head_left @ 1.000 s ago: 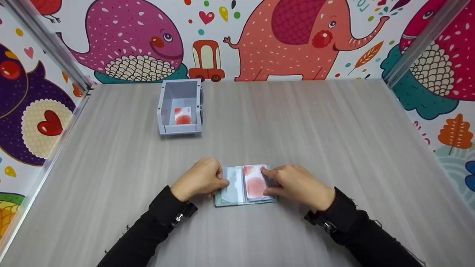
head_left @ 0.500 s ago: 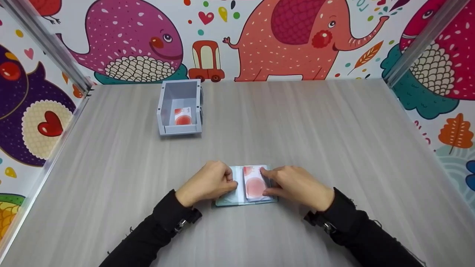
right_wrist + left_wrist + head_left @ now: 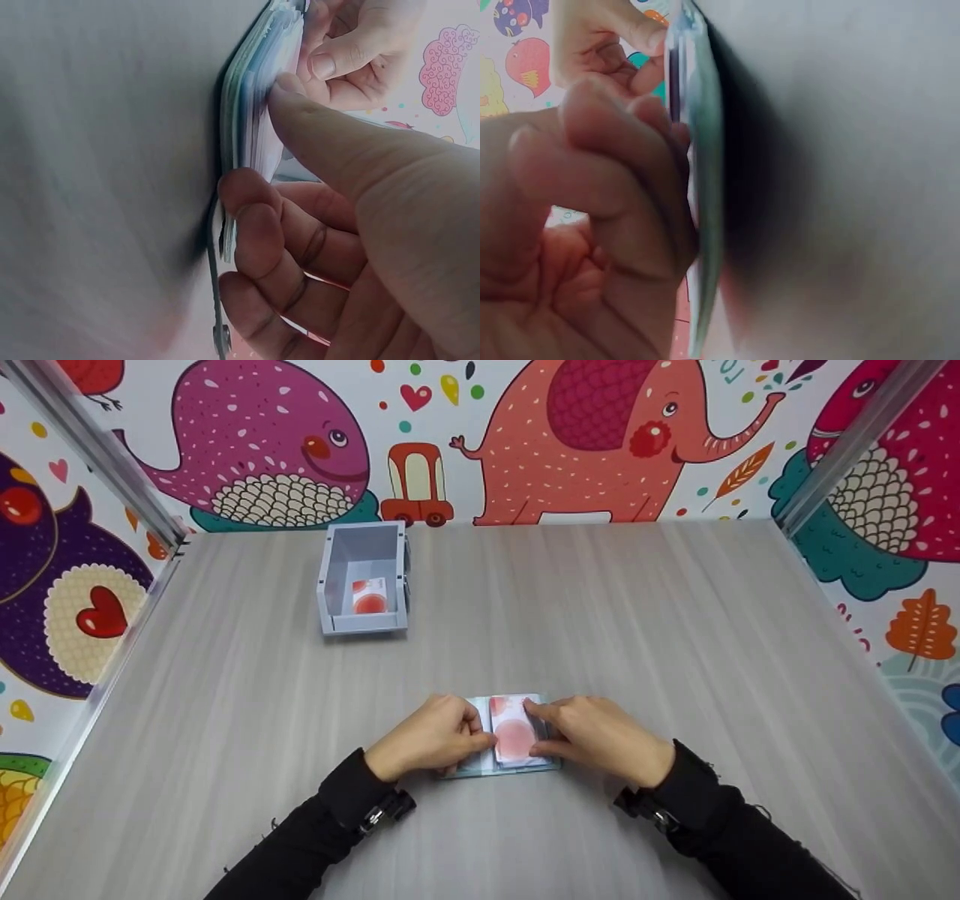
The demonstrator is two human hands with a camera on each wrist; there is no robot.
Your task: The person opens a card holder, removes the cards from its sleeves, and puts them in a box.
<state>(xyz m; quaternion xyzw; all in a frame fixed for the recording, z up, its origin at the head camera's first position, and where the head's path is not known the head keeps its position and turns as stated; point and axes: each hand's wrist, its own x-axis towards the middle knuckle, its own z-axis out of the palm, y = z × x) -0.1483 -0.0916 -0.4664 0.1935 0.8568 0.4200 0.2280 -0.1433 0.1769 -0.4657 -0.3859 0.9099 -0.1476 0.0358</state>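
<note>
A small card album (image 3: 484, 763) with clear sleeves lies spread on the table, a card with a pink circle (image 3: 515, 739) on its right page. My left hand (image 3: 439, 735), fingers curled, rests over the left page, its thumb tip at the card's left edge. In the left wrist view its bent fingers lean against the album (image 3: 709, 195). My right hand (image 3: 607, 735) holds the album's right side. The right wrist view shows its thumb (image 3: 322, 127) on top of the pages and its other fingers curled at their edge.
A grey open-front bin (image 3: 365, 622) stands at the back left, with a red-and-white card (image 3: 370, 595) inside. Patterned panels (image 3: 585, 450) and metal posts (image 3: 97, 442) border the grey wood-grain table (image 3: 600, 607). A cover flap with a snap (image 3: 217, 300) sticks out beside the pages.
My left hand has slid rightwards across the left page to the card's left edge. My right hand keeps its hold on the album, and the bin has not moved.
</note>
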